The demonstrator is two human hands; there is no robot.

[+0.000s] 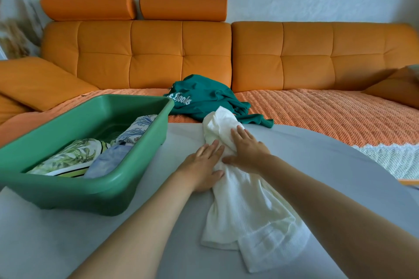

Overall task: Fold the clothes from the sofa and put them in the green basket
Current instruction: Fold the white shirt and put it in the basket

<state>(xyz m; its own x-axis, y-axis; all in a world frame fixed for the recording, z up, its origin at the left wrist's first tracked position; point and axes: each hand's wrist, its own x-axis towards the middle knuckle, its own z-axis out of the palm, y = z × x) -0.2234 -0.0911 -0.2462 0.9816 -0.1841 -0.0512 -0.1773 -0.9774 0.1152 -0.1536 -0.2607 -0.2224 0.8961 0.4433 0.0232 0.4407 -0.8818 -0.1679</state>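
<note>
A white ribbed garment (244, 201) lies in a long narrow strip on the grey table (317, 165). My left hand (204, 163) lies flat at its left edge with straight fingers touching the cloth. Beside it, my right hand (246, 149) presses flat on the upper part of the garment. The green basket (95, 190) stands on the table at the left and holds folded patterned and light blue clothes (90, 156). A crumpled dark green sweatshirt (204, 99) with white lettering lies on the sofa seat beyond the table.
The orange sofa (317, 56) spans the back, with a textured orange cover on its seat (328, 115) and cushions at both ends. A white knitted cloth (394, 158) lies at the right past the table edge.
</note>
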